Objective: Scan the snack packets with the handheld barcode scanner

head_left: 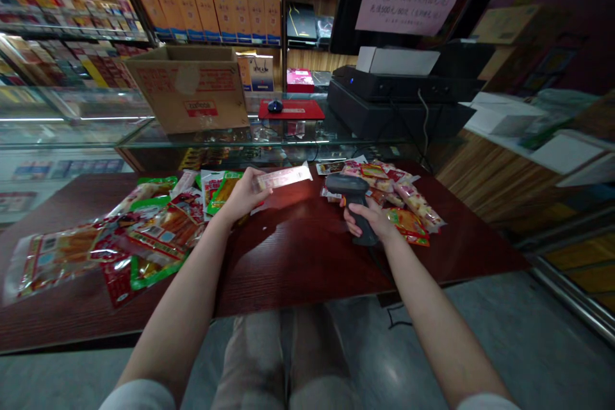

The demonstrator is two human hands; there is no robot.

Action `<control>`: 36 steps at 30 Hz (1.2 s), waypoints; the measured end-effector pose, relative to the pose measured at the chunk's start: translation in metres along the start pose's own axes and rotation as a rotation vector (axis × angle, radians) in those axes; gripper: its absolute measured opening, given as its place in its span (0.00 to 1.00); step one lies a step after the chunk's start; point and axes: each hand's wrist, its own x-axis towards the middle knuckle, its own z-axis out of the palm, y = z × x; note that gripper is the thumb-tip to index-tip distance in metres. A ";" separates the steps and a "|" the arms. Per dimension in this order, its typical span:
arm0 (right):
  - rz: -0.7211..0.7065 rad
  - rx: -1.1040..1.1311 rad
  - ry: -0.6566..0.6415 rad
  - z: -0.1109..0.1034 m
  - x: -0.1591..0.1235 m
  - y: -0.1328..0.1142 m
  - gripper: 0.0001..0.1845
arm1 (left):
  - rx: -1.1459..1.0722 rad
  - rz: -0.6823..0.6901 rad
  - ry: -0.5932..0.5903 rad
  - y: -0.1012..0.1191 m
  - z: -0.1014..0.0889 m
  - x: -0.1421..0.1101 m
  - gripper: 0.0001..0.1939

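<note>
My left hand (243,195) is closed on a long pale snack packet (283,177), held flat above the dark red table (298,256). My right hand (368,218) grips the handle of a dark handheld barcode scanner (353,195), whose head points toward the packet. A pile of snack packets (125,237) lies left of my left hand. Another pile of snack packets (403,198) lies behind and right of the scanner.
A glass counter (240,134) behind the table carries a cardboard box (192,86), a red mouse pad with a mouse (291,109) and a black printer (398,96). Shelves of boxed goods (206,9) line the back wall. My knees (283,352) show under the table's front edge.
</note>
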 end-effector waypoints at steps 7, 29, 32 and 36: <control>-0.003 0.010 0.012 0.000 0.000 0.000 0.16 | 0.102 0.035 -0.049 0.002 -0.002 -0.001 0.19; -0.103 0.131 0.206 -0.022 -0.003 -0.013 0.15 | 1.079 -0.054 -0.237 0.016 0.013 -0.019 0.26; -0.109 0.102 0.255 -0.027 -0.002 -0.013 0.17 | 1.151 -0.247 -0.235 0.020 0.016 -0.019 0.31; -0.147 0.062 0.320 -0.041 -0.005 -0.020 0.19 | 1.159 -0.488 -0.200 0.023 0.005 -0.021 0.32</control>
